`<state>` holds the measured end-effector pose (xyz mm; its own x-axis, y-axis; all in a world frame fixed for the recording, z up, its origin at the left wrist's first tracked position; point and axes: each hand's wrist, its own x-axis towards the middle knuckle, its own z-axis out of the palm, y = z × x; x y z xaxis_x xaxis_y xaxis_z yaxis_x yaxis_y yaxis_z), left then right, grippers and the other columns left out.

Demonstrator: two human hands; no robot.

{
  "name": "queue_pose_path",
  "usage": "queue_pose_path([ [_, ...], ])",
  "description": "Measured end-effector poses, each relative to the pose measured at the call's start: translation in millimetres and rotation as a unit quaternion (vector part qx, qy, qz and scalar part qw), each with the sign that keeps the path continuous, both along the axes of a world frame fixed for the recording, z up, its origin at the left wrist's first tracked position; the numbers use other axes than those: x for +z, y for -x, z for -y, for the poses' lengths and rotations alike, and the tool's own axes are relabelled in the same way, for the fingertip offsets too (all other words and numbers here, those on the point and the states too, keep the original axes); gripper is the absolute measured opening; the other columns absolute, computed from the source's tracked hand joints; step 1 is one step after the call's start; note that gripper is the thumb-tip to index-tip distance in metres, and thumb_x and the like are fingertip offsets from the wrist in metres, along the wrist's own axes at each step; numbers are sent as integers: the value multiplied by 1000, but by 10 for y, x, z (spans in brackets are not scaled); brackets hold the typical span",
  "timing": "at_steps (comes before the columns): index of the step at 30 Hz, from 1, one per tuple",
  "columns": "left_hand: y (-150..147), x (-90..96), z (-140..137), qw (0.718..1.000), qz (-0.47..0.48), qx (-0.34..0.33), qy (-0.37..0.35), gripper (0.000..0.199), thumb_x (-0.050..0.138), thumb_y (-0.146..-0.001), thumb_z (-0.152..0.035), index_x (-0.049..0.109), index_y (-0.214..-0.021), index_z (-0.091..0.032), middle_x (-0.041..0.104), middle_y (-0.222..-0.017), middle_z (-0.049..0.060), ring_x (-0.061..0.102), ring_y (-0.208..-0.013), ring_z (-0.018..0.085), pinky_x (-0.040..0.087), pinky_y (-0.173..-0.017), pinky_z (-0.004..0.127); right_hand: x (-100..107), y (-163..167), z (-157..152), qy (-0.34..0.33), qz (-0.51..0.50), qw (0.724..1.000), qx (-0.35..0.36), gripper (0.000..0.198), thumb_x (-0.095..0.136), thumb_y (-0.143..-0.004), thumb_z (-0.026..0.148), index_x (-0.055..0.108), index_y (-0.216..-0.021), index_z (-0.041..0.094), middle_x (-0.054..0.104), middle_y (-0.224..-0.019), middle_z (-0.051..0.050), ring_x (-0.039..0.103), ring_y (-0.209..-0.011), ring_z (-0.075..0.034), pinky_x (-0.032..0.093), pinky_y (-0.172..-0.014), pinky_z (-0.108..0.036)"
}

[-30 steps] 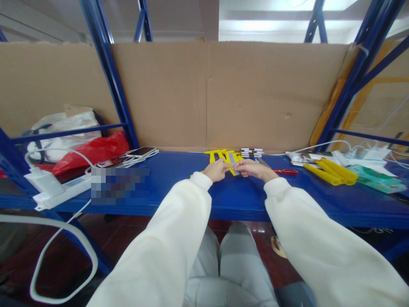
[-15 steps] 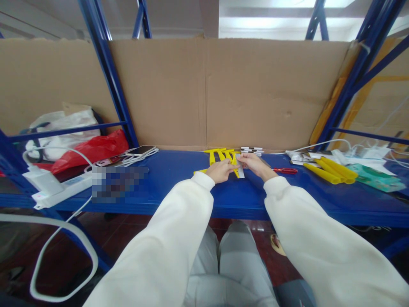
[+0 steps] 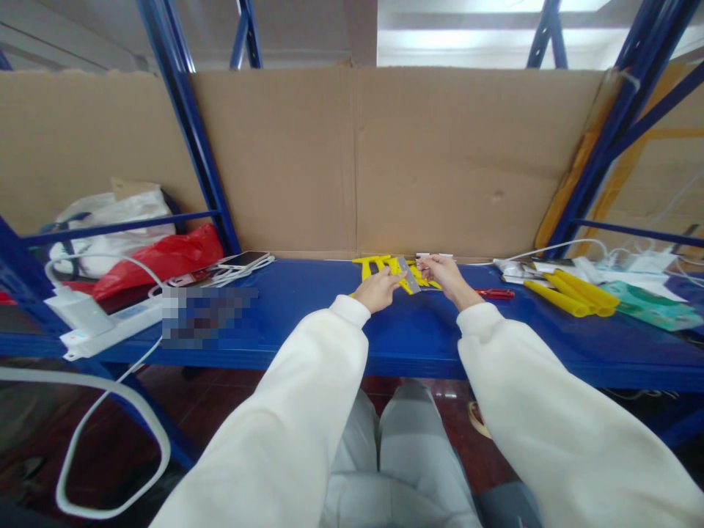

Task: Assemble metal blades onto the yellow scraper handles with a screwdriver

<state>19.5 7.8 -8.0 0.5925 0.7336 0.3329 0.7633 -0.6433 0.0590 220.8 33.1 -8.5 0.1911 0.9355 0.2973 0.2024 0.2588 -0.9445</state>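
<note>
My left hand (image 3: pixel 378 289) is closed on a yellow plastic piece with a flat grey blade (image 3: pixel 408 277), which looks like a scraper head. The blade slants down to the right, in front of other yellow plastic pieces (image 3: pixel 372 264) at the back of the shelf. My right hand (image 3: pixel 444 275) is just right of the blade, fingers pinched together; anything between them is too small to name. Beside my right wrist lies a red-handled screwdriver (image 3: pixel 496 293). Behind my right fingers, a stack of thin white and dark strips (image 3: pixel 448 257) is mostly hidden.
Yellow tapered handles (image 3: pixel 575 293) lie at the right by a green packet (image 3: pixel 654 306) and white cables. At the left are a power strip (image 3: pixel 115 323), a red bag (image 3: pixel 159 260) and a phone (image 3: pixel 247 259). Cardboard (image 3: pixel 440 161) closes off the back of the blue shelf (image 3: pixel 308 323).
My right hand has come away from the blade, slightly to the right. The blade, upright between both hands before, now leans and shows its face, with my left hand still on the piece.
</note>
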Motion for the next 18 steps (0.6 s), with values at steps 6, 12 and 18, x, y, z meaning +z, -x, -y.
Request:
queue_pose_path([
  [6, 23, 31, 4, 1000, 10, 20, 7, 49, 45, -103, -24, 54, -151, -27, 62, -129, 14, 67, -117, 26, 52, -101, 36, 14, -290, -69, 0, 141, 975, -173, 19, 59, -87, 27, 63, -70, 18, 70, -75, -8, 61, -63, -17, 48, -61, -27],
  [12, 57, 31, -31, 999, 26, 38, 20, 48, 51, -102, -24, 57, -150, -28, 65, -131, 14, 67, -118, 27, 54, -99, 36, -48, -414, -77, 68, 383, 888, -245, 25, 54, -88, 22, 79, -93, 19, 78, -102, -15, 70, -102, -29, 53, -86, -36],
  [18, 82, 15, -90, 998, 50, 19, 29, 44, 58, -98, -23, 65, -141, -27, 70, -129, 11, 67, -120, 24, 51, -104, 33, -79, -403, -48, 156, 468, 848, -193, 21, 65, -85, 30, 82, -97, 25, 77, -110, -13, 67, -116, -33, 48, -99, -50],
])
